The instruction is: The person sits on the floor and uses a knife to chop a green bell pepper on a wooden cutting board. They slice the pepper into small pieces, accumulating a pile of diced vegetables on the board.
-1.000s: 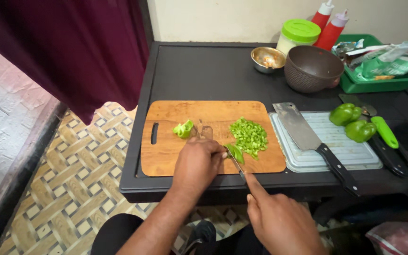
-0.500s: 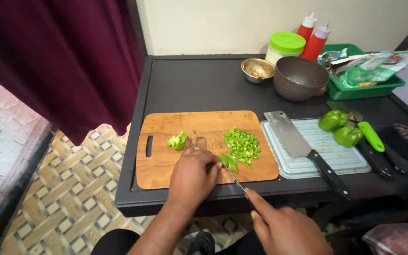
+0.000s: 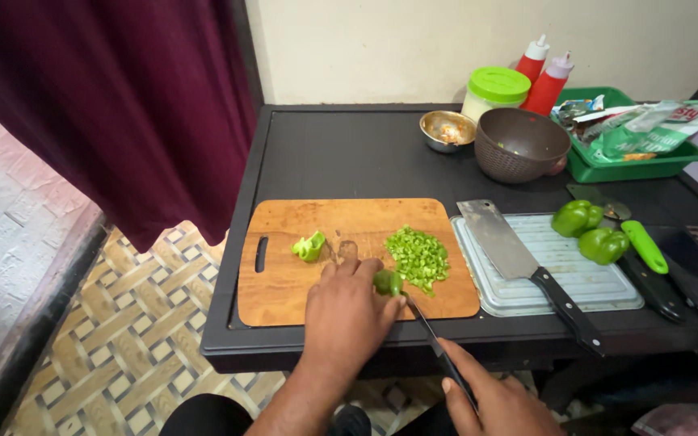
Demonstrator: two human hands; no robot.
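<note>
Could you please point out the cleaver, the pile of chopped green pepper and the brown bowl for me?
cleaver (image 3: 501,242), head view, middle of the blade.
chopped green pepper pile (image 3: 418,257), head view, centre of the heap.
brown bowl (image 3: 522,146), head view, inner wall.

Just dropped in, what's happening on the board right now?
The left hand pins a green pepper piece on the wooden cutting board while the right hand holds a knife at it. A pile of chopped pepper lies beside it, and another pepper chunk waits to the left.
</note>
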